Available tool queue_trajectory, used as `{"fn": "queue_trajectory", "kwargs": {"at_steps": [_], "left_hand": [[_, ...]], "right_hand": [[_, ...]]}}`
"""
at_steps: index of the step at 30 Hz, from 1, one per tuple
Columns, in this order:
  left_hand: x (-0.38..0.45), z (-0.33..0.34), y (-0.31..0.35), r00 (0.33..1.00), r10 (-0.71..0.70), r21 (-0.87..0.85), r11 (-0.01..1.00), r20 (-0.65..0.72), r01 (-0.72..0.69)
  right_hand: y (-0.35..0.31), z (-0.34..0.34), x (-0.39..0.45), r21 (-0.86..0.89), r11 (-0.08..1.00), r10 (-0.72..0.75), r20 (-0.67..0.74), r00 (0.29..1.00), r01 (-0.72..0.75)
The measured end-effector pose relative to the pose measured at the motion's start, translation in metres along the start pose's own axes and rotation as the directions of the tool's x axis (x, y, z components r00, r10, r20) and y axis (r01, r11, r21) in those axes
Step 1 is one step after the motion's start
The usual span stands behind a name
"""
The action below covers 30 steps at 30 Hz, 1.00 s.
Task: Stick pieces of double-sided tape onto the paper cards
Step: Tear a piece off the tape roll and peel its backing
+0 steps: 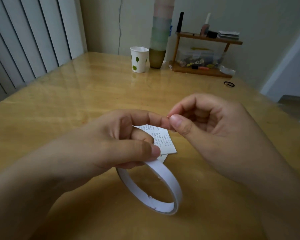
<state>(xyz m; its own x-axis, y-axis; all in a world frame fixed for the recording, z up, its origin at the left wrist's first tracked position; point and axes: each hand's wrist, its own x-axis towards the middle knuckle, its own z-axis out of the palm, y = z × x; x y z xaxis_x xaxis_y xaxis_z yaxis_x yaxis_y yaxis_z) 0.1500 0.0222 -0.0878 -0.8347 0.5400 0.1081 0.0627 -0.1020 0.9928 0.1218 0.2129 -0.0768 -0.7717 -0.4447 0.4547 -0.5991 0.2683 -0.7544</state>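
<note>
Pinching something tiny at the fingertips, right thumb and forefinger closed together on what looked like a small tab of tape, too small to tell for sure, right hand [213, 125] otherwise curled loosely. Meeting that pinch from the other side, left forefinger tip touching the same spot, left hand [114, 141] also gripping the tape roll [156, 186] between thumb and lower fingers at its upper rim. Hanging below the left hand, roll nearly used up, a thin white ring held tilted just above the table [76, 87]. Lying flat on the table behind the roll and under both hands, one printed paper card [164, 141], possibly a second beneath it, edges not clear enough to say.

Judged as the peeling or tearing step: best done by keeping the pinch firm, pulling the piece free cleanly, steadying the roll, then bringing the piece down flat onto the card without letting it fold on itself.

Counted: one roll, one card seen for certain, two hands. Well beyond the roll, at the far side: one paper cup [139, 59], one stack of cups [160, 37], one small shelf [206, 54].
</note>
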Motion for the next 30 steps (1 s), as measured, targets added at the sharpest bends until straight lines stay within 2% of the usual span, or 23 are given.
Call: {"fn": "queue_trajectory", "kwargs": {"at_steps": [8,12,15,19,23,27,30], "left_hand": [[0.0,-0.001,0.001,0.999,-0.02,0.026,0.999,-0.027,0.021],[-0.001,-0.001,0.002,0.999,-0.027,0.096,0.995,-0.045,0.031],[-0.001,-0.001,0.0,0.998,-0.025,0.197,0.98,-0.06,0.036],[0.0,0.0,-0.001,0.998,-0.016,0.244,0.969,-0.066,0.032],[0.001,0.0,-0.003,0.998,0.005,0.241,0.971,-0.069,0.012],[0.0,0.001,-0.004,0.997,0.029,0.202,0.979,-0.073,-0.013],[0.0,0.001,-0.006,0.992,0.057,0.186,0.982,-0.112,-0.036]], "right_hand": [[0.004,0.0,0.002,-0.121,0.993,-0.013,0.013,1.0,0.014],[0.005,0.0,0.002,-0.109,0.994,0.008,0.04,0.999,-0.004],[0.005,0.001,0.003,-0.063,0.997,0.055,0.059,0.997,-0.051],[0.006,0.001,0.003,0.048,0.989,0.138,0.1,0.985,-0.143],[0.011,-0.001,0.005,0.211,0.95,0.215,0.095,0.972,-0.231],[0.017,-0.004,0.007,0.267,0.925,0.257,0.081,0.963,-0.269],[0.019,-0.007,0.008,0.39,0.867,0.289,0.113,0.951,-0.31]]}}
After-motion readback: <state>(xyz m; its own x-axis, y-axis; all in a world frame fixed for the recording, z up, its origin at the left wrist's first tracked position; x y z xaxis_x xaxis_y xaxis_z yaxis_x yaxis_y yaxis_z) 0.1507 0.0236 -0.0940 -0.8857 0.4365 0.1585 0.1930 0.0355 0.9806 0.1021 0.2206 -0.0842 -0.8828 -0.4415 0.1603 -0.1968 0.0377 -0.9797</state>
